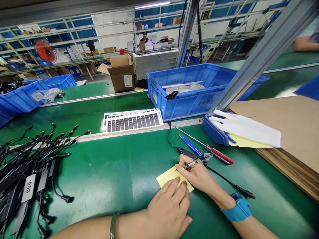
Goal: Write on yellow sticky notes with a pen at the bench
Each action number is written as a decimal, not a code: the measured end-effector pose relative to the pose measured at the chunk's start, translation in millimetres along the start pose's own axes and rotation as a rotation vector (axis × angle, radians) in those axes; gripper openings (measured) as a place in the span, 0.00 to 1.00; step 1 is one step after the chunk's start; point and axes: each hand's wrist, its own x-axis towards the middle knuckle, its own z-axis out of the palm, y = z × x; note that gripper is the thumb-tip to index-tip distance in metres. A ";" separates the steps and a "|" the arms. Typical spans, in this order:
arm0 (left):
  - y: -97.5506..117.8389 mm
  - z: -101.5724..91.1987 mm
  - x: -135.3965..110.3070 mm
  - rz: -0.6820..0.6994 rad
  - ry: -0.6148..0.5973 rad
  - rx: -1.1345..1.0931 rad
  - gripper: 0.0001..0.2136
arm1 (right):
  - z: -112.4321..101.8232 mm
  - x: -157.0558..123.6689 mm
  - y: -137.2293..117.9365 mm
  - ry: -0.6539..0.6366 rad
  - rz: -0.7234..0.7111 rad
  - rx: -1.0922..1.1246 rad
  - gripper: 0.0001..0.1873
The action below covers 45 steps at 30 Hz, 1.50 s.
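Note:
On the green bench lies a yellow paper slip (163, 178). My left hand (171, 207) rests flat over its near part, fingers stretched out and side by side. In my right hand (195, 174) is a pen (190, 164), pinched between thumb and fingers with its tip at the paper. Faint marks show on the slip, too small to read. Just beyond the right hand are a black adapter with cable (185, 153), metal pliers (207, 157), a blue utility knife (191, 145) and a screwdriver with a red handle (220, 155).
Many black cabled adapters (27, 176) are heaped at left. Sheets of black labels (133, 122) lie by the bench rail. Behind stand a large blue bin (191, 103) and a cardboard box (122, 78). A white glove (249, 127) covers a small blue bin at right, beside stacked cardboard (286, 116).

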 end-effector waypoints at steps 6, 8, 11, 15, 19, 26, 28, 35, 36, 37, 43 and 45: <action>-0.7 -0.8 -0.5 0.004 0.059 0.060 0.26 | -0.2 0.2 1.3 -0.006 -0.023 0.003 0.16; -0.3 -0.3 -0.8 0.005 0.075 0.068 0.26 | -0.2 0.5 1.7 0.005 -0.024 0.012 0.16; 0.1 -0.3 -1.0 -0.007 0.094 0.083 0.26 | -1.7 0.4 1.4 0.030 -0.002 0.079 0.17; 0.2 -1.6 -0.9 -0.023 0.103 0.091 0.27 | -5.0 -4.1 1.4 -0.048 0.149 0.296 0.19; 4.0 -0.1 -2.2 -0.033 0.125 0.166 0.27 | -4.3 -11.1 5.4 -0.031 0.108 0.234 0.19; 22.8 18.3 -10.9 -0.014 0.283 0.333 0.20 | -1.8 -10.4 7.2 0.041 0.092 0.200 0.18; 25.9 24.1 -12.4 -0.017 0.343 0.352 0.20 | -3.9 -9.5 1.0 0.087 0.103 0.271 0.18; 26.2 30.9 -10.2 -0.012 0.445 0.396 0.18 | 2.1 -20.0 -21.1 -0.127 0.114 0.213 0.14; 26.0 30.7 -10.0 -0.011 0.443 0.396 0.18 | 4.8 -21.7 -20.7 -0.128 0.085 0.166 0.14; 25.6 30.3 -9.9 -0.008 0.435 0.396 0.18 | 7.3 -22.9 -19.6 -0.114 0.061 0.125 0.14; 23.2 27.5 -11.8 0.041 0.308 0.391 0.20 | 13.2 -24.3 -12.4 -0.096 0.033 0.022 0.14; 23.0 27.0 -12.0 0.037 0.309 0.385 0.20 | 13.2 -24.2 -13.2 -0.105 0.039 0.022 0.14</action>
